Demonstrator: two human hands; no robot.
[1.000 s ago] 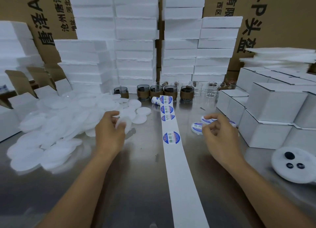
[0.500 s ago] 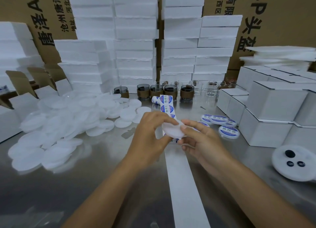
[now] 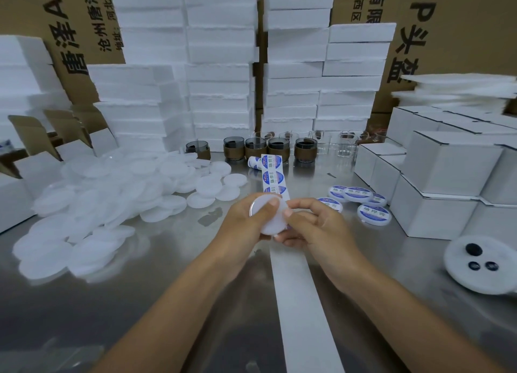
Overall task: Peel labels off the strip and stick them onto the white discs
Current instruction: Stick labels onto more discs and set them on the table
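Head: L hand (image 3: 246, 221) & R hand (image 3: 316, 228) pinch white disc (image 3: 272, 217) over steel table (image 3: 167, 302), foam stacks (image 3: 221, 64) behind.

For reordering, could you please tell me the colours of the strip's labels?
The labels are blue and white; head view.

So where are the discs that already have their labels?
In the head view, the labelled discs lie on the right side, just right of the label strip and beside the white boxes.

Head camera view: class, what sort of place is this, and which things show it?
Probably a small packing workshop: tall stacks of white foam slabs against printed brown cardboard cartons, a heap of plain white round discs on the steel worktable, and rows of closed white cardboard boxes.
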